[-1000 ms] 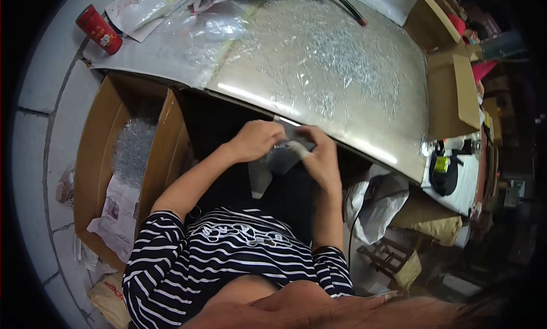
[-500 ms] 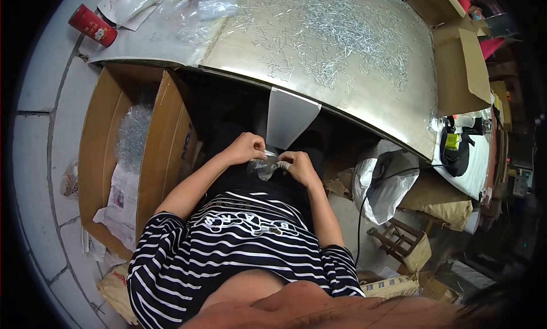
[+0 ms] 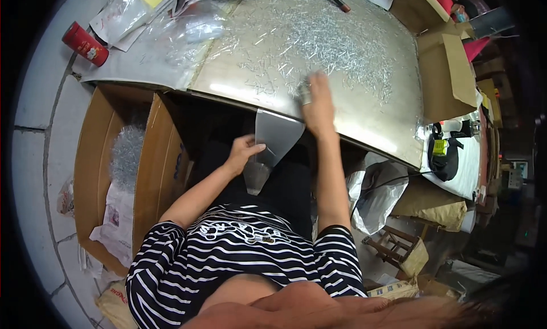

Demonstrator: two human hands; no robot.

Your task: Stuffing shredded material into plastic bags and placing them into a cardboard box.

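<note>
My left hand [image 3: 245,153] is closed, pinching a small clear plastic bag [image 3: 256,181] at the lower end of a grey sheet chute [image 3: 277,134]. The bag's mouth is around the chute's narrow tip, and its bottom hangs over my lap. The chute slopes down from the table's front edge. Over the metal tabletop [image 3: 228,81], just past that edge, my right hand [image 3: 318,104] is smeared by motion, so its fingers cannot be read. Beyond it lies a spread of thin, shiny metal pins [image 3: 336,41], with loose ones scattered nearer.
On the left stands a divided cardboard box [image 3: 145,152] holding more metal pins and paper. A red can [image 3: 85,44] and plastic bags [image 3: 188,30] lie at the far left. An open carton [image 3: 450,72] stands at the right; a dark rod [image 3: 335,0] lies at the back.
My right hand has let go of the bag and moved forward over the tabletop. My left hand has brought the bag up to the chute's tip. The view has shifted slightly.
</note>
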